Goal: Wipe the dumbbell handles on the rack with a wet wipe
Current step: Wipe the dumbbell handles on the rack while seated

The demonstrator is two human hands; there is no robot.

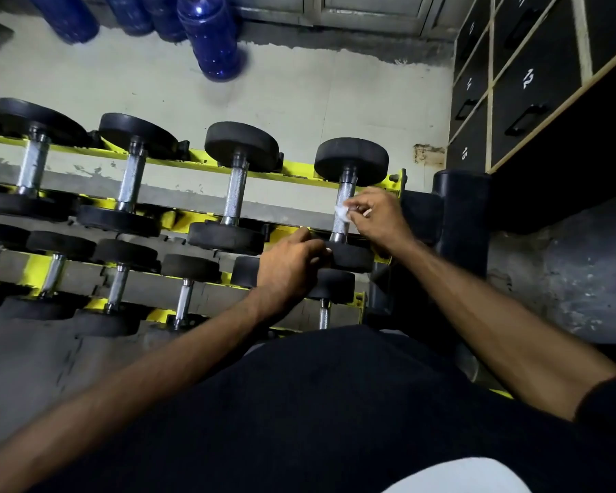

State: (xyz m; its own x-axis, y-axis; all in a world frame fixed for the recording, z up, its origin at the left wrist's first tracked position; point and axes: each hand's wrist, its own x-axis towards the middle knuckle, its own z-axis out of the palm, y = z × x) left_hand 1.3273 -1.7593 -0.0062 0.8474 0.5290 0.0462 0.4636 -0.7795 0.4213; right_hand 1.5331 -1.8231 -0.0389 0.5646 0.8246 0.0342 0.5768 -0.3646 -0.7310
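Observation:
A yellow rack (207, 164) carries black-ended dumbbells in two rows. At the top row's right end stands a dumbbell with a chrome handle (346, 193). My right hand (377, 217) pinches a small white wet wipe (342, 212) against the middle of that handle. My left hand (288, 268) grips the near black end (352, 257) of the same dumbbell, fingers curled over its edge. The neighbouring chrome handle (236, 193) to the left is bare.
More dumbbells fill the lower row (185, 297) under my left arm. Blue water bottles (212, 37) stand on the floor behind the rack. Black numbered lockers (527, 83) line the right wall, and a black padded post (459, 211) stands just right of the rack.

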